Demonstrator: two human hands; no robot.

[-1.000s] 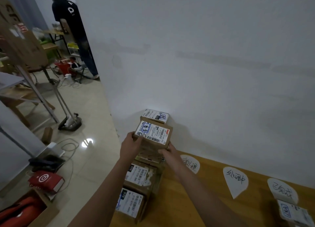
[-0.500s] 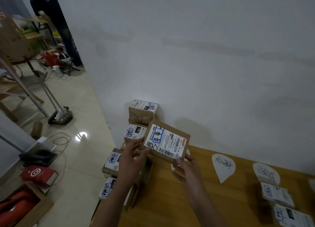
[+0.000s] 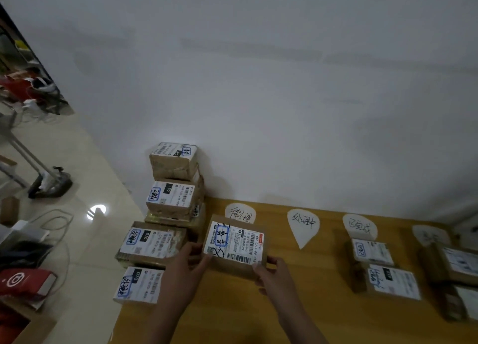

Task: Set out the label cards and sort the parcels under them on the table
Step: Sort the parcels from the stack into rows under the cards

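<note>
Gripping boxy, paper-labelled cardboard parcel (image 3: 234,242)

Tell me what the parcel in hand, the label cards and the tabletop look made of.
Held parcel: likely brown cardboard, matte, with a white printed paper sticker on top. Label cards: thin white paper or card, matte, lying flat, handwritten in dark ink. Table: smooth yellow-brown top, wood or wood-look laminate; cannot tell which.
</note>
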